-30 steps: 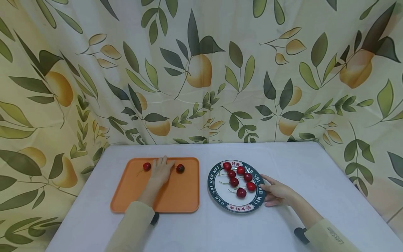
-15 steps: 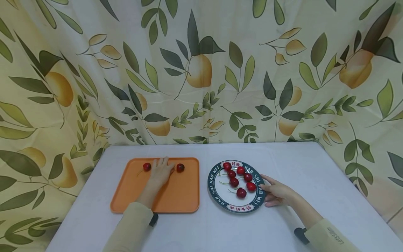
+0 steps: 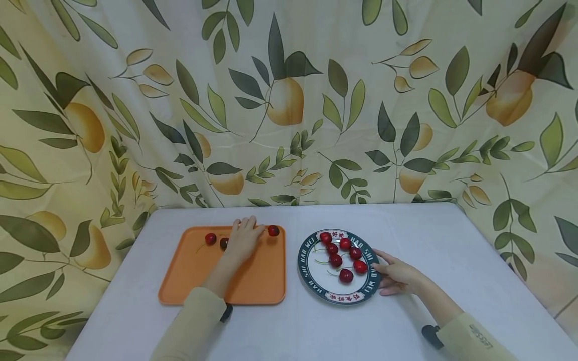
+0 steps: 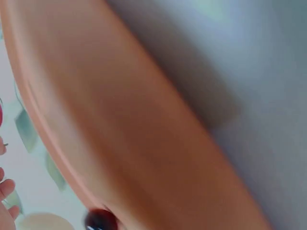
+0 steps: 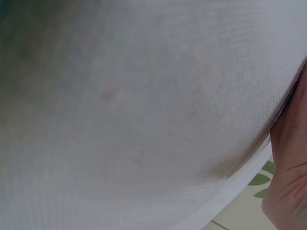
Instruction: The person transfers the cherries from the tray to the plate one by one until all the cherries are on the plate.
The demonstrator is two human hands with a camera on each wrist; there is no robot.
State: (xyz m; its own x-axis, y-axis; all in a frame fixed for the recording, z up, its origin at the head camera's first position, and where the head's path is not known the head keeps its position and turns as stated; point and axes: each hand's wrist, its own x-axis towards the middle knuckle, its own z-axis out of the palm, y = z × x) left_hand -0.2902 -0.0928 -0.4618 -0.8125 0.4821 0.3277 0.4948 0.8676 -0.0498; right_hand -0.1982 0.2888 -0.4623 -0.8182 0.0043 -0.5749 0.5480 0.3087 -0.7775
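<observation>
My left hand (image 3: pixel 244 239) is above the back of the orange tray (image 3: pixel 189 281), thumb and fingertips by a dark red cherry (image 3: pixel 273 230). It pinches that cherry, seemingly by its stem, just over the tray. Behind the hand lies a darker cherry (image 3: pixel 224 244), partly hidden, with a red, stemmed cherry (image 3: pixel 210 238) to its left. Beside the tray, my right hand (image 3: pixel 399 276) grips the right rim of a round plate (image 3: pixel 311 283), thumb on top and fingers at the side. Several cherries (image 3: pixel 335 260) rest in it. The left wrist view catches only fingertips (image 4: pixel 6 189) and a dark cherry (image 4: pixel 100 219).
Both tray and plate stand on a table with a white cloth (image 3: pixel 343 331). A curtain (image 3: pixel 289 150) printed with fruit and leaves hangs behind the table's back edge. The right wrist view is mostly white cloth (image 5: pixel 153 120).
The left hand has moved right and slightly back, and the cherry beside it has risen and shifted right with it. The darker cherry is now uncovered. Right hand and plate are still.
</observation>
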